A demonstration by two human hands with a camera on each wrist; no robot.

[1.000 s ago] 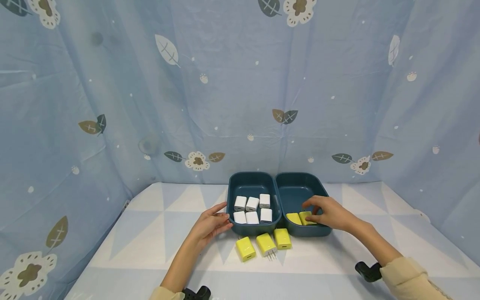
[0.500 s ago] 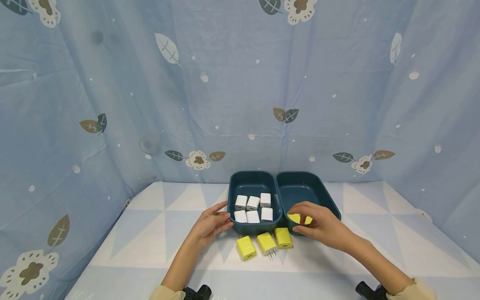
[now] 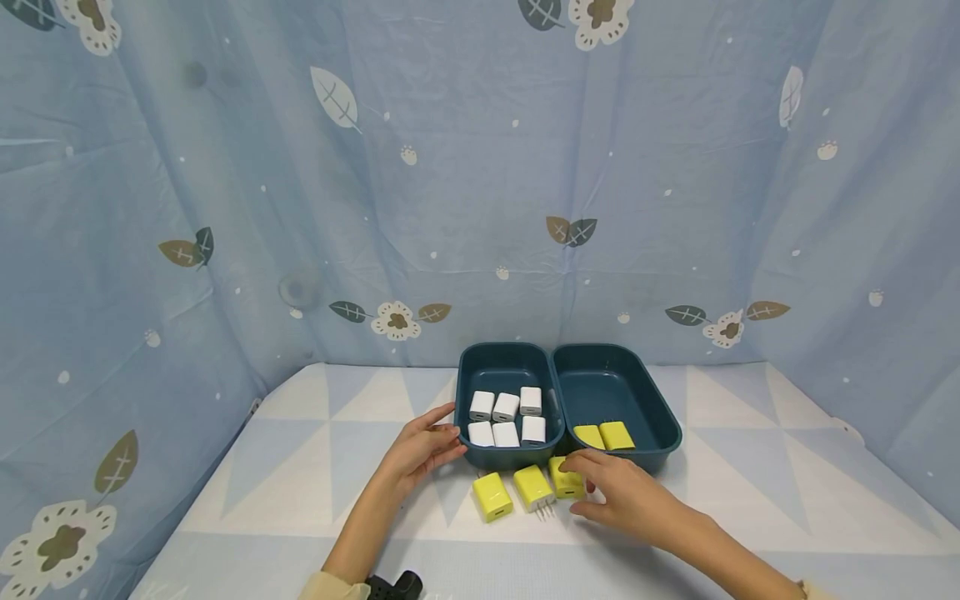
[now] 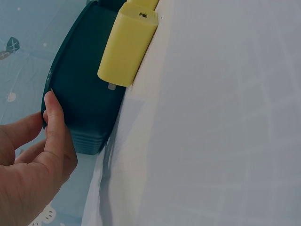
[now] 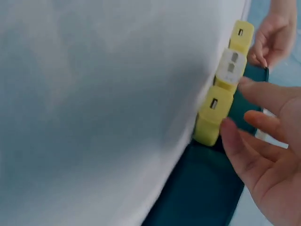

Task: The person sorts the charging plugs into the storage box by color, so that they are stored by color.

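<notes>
My left hand [image 3: 423, 450] touches the front left corner of the left dark teal bin [image 3: 510, 458], its fingertips right at the rim in the left wrist view. Several white USB charger plugs [image 3: 533, 429] lie inside that bin. My right hand [image 3: 626, 496] reaches over the rightmost yellow charger plug [image 3: 567, 482], thumb and fingers spread apart around it. In the right wrist view, the thumb tip is close beside this plug's end. Two other yellow plugs, a middle one [image 3: 533, 486] and a left one [image 3: 492, 497], lie beside it on the table.
The right teal bin [image 3: 611, 387] stands against the left one and has two yellow plugs [image 3: 617, 435] at its front. A patterned cloth [image 3: 270, 492] covers the table. Behind the bins hangs a blue floral curtain [image 3: 480, 167].
My right hand has left the right bin, moving toward me and leftward to the rightmost loose yellow plug. The two plugs it was over now show in that bin. The left hand stays put.
</notes>
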